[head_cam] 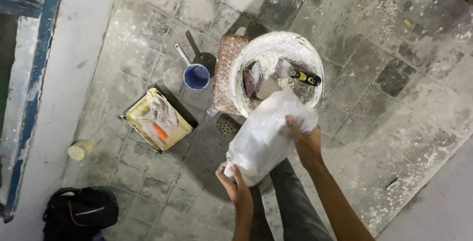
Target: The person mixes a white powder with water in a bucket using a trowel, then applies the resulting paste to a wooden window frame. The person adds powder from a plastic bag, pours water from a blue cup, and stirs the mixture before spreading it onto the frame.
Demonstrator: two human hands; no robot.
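You've got both hands, left hand (237, 184) and right hand (304, 140), clamped on the white bag (263, 135), tipped over the bucket (315, 64), so lift the bottom gently.

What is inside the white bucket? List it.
Inside the white bucket lie two putty knives: a broad one and a yellow-and-black-handled one, amid white powder. The white bag, held by both hands, covers the near part, so that part cannot be seen.

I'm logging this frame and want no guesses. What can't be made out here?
Head view, the only one:
- Bucket contents: partly hidden by the white bag and two trowels.
- Bag's mouth: hidden inside the bucket.
- Left hand fingers: behind the bag's bottom.
- Right hand palm: pressed against the bag.
- Black bag: cut by the bottom edge.
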